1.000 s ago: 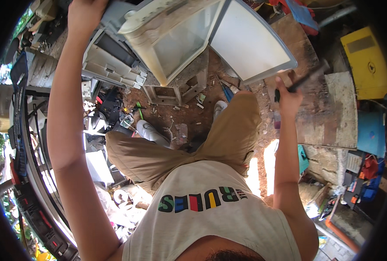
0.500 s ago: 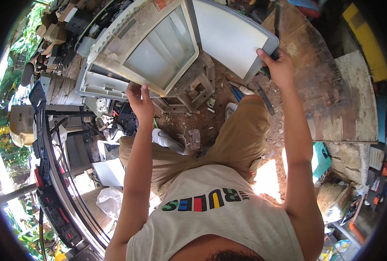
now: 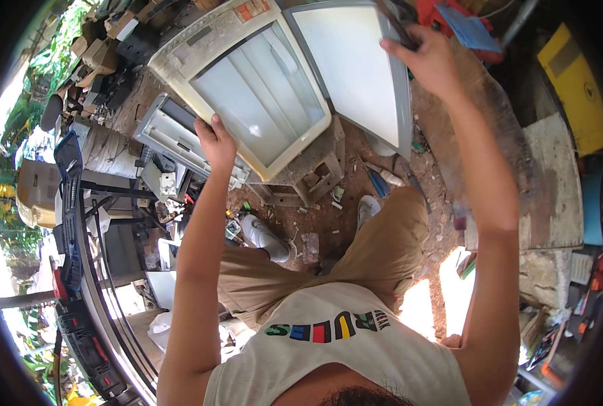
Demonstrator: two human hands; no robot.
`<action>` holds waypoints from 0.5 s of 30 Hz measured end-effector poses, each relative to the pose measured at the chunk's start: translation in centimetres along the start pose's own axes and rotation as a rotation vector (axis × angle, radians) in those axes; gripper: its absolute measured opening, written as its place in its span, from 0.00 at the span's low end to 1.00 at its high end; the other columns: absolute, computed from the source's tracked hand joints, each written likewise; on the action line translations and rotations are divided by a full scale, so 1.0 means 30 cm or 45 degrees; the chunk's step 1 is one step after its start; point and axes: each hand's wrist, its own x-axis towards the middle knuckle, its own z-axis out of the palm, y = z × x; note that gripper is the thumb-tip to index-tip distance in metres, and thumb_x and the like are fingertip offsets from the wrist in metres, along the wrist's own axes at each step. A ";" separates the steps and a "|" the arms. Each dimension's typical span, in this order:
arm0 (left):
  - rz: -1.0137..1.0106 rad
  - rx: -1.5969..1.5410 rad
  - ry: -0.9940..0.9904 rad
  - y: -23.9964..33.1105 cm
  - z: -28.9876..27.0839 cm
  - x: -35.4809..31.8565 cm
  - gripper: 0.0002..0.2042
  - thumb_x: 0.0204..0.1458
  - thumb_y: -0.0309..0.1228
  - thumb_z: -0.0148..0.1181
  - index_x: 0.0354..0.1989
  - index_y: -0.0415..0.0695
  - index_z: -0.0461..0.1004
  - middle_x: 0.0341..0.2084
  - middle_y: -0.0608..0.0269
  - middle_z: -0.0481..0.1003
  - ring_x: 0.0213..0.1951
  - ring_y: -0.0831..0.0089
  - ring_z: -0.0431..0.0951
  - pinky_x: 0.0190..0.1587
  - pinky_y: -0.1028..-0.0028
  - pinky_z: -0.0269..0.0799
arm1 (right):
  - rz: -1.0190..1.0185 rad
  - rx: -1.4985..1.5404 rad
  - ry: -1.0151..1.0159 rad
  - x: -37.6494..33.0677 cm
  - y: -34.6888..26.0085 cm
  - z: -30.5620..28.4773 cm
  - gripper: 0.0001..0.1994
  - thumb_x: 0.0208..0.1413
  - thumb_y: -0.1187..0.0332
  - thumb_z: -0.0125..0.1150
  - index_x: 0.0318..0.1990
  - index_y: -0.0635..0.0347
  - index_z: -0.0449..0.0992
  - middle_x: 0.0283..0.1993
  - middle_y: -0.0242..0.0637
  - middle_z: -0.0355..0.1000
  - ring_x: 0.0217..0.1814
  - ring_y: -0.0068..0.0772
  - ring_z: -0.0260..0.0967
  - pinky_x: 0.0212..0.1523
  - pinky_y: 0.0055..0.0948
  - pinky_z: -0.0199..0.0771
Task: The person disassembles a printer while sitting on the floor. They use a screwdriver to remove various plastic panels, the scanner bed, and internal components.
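Observation:
A scanner-printer (image 3: pixel 255 152) with a dirty beige frame around its glass is propped in front of me, tilted. Its lid (image 3: pixel 345 61), white inside with a grey rim, hangs open on the right. My left hand (image 3: pixel 215 143) is closed on the near-left edge of the frame, thumb on top. With thumb and fingers my right hand (image 3: pixel 431 59) grips the far right rim of the lid. A grey lower part with white slots (image 3: pixel 169 139) sticks out left of the frame. Beneath the machine is a worn, box-shaped stand (image 3: pixel 291 189) with openings.
A worn wooden board (image 3: pixel 477 149) lies to the right, beside a yellow panel (image 3: pixel 575 91). Pliers (image 3: pixel 377 181) and small scraps lie on the dirt floor near my shoes. Discarded electronics crowd the left, with a long black tool case (image 3: pixel 78 304).
The machine has shifted right and slightly nearer, showing more of its frame and glass. My right hand has moved farther away along the lid, from its near corner to the far right rim.

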 end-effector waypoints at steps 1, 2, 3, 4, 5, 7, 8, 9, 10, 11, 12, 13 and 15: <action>-0.117 -0.012 -0.024 0.012 0.005 0.036 0.18 0.66 0.37 0.51 0.52 0.32 0.63 0.39 0.50 0.73 0.39 0.64 0.73 0.45 0.68 0.69 | 0.071 -0.039 -0.043 0.080 -0.064 -0.009 0.21 0.52 0.54 0.70 0.41 0.66 0.80 0.31 0.34 0.76 0.33 0.27 0.72 0.36 0.28 0.71; -0.103 0.056 0.046 -0.007 0.002 0.072 0.18 0.66 0.38 0.51 0.52 0.32 0.63 0.38 0.49 0.73 0.39 0.63 0.74 0.45 0.67 0.70 | 0.139 -0.066 -0.082 0.168 -0.166 -0.013 0.21 0.50 0.56 0.70 0.44 0.66 0.80 0.37 0.42 0.78 0.39 0.35 0.76 0.43 0.32 0.73; -0.095 0.120 0.113 -0.033 0.008 0.112 0.19 0.66 0.38 0.51 0.51 0.31 0.64 0.38 0.49 0.74 0.39 0.63 0.74 0.44 0.66 0.70 | 0.210 -0.100 -0.123 0.247 -0.250 -0.017 0.22 0.47 0.58 0.70 0.46 0.66 0.81 0.42 0.51 0.80 0.45 0.43 0.79 0.50 0.36 0.76; -0.084 0.179 0.176 -0.057 0.021 0.151 0.19 0.66 0.38 0.51 0.50 0.31 0.65 0.37 0.48 0.74 0.38 0.62 0.74 0.44 0.66 0.70 | 0.150 -0.097 -0.087 0.328 -0.294 -0.022 0.22 0.46 0.58 0.70 0.44 0.66 0.81 0.41 0.51 0.80 0.44 0.43 0.79 0.49 0.36 0.76; -0.153 0.152 0.167 -0.092 -0.002 0.193 0.19 0.65 0.40 0.51 0.47 0.31 0.67 0.35 0.49 0.75 0.37 0.62 0.75 0.43 0.65 0.70 | 0.090 -0.080 -0.057 0.420 -0.329 -0.006 0.22 0.45 0.58 0.70 0.43 0.66 0.82 0.40 0.51 0.80 0.44 0.44 0.79 0.48 0.36 0.76; -0.286 0.033 0.100 -0.150 0.003 0.280 0.20 0.65 0.43 0.50 0.41 0.32 0.70 0.30 0.50 0.76 0.34 0.61 0.76 0.41 0.64 0.71 | 0.007 -0.111 0.027 0.564 -0.371 -0.048 0.21 0.44 0.57 0.70 0.40 0.67 0.83 0.37 0.52 0.80 0.42 0.44 0.79 0.47 0.37 0.76; -0.370 0.006 0.079 -0.191 -0.015 0.276 0.22 0.65 0.44 0.50 0.38 0.32 0.72 0.28 0.51 0.77 0.32 0.60 0.77 0.39 0.64 0.72 | -0.041 -0.098 0.040 0.605 -0.399 -0.026 0.21 0.43 0.57 0.70 0.39 0.67 0.83 0.36 0.52 0.80 0.41 0.44 0.80 0.46 0.37 0.76; -0.508 0.026 0.057 -0.180 -0.023 0.269 0.22 0.65 0.45 0.51 0.37 0.32 0.75 0.29 0.53 0.78 0.32 0.62 0.77 0.39 0.66 0.72 | -0.017 -0.097 -0.024 0.626 -0.438 -0.008 0.21 0.42 0.57 0.70 0.39 0.66 0.83 0.37 0.52 0.80 0.41 0.44 0.80 0.45 0.37 0.76; -0.580 -0.036 0.009 -0.192 -0.015 0.236 0.22 0.65 0.45 0.51 0.38 0.32 0.75 0.30 0.53 0.79 0.32 0.63 0.77 0.39 0.66 0.72 | 0.007 -0.098 -0.088 0.636 -0.460 0.018 0.21 0.40 0.57 0.69 0.39 0.66 0.83 0.38 0.52 0.80 0.41 0.43 0.80 0.44 0.37 0.77; -0.630 -0.096 -0.022 -0.197 -0.019 0.224 0.22 0.65 0.45 0.51 0.40 0.32 0.75 0.30 0.53 0.79 0.33 0.64 0.78 0.39 0.66 0.72 | -0.009 -0.188 -0.086 0.649 -0.471 0.058 0.21 0.40 0.58 0.70 0.39 0.65 0.84 0.37 0.50 0.81 0.39 0.43 0.80 0.43 0.37 0.77; -0.679 -0.159 -0.053 -0.206 -0.024 0.211 0.23 0.65 0.45 0.51 0.41 0.31 0.76 0.31 0.53 0.80 0.33 0.65 0.78 0.39 0.67 0.73 | 0.031 -0.175 -0.169 0.647 -0.470 0.081 0.22 0.40 0.58 0.70 0.39 0.65 0.84 0.37 0.50 0.81 0.39 0.43 0.80 0.44 0.37 0.77; -0.694 -0.114 -0.141 -0.224 -0.030 0.200 0.24 0.65 0.45 0.51 0.45 0.30 0.76 0.35 0.52 0.80 0.36 0.66 0.79 0.42 0.66 0.73 | 0.072 -0.163 -0.252 0.637 -0.463 0.093 0.22 0.39 0.58 0.70 0.39 0.66 0.84 0.37 0.49 0.81 0.39 0.43 0.80 0.44 0.37 0.77; -0.693 -0.065 -0.141 -0.250 -0.013 0.160 0.25 0.64 0.46 0.52 0.46 0.30 0.76 0.36 0.48 0.81 0.39 0.63 0.80 0.44 0.66 0.73 | 0.261 -0.272 -0.237 0.628 -0.430 0.167 0.23 0.38 0.59 0.72 0.40 0.67 0.83 0.39 0.50 0.81 0.42 0.43 0.80 0.46 0.36 0.76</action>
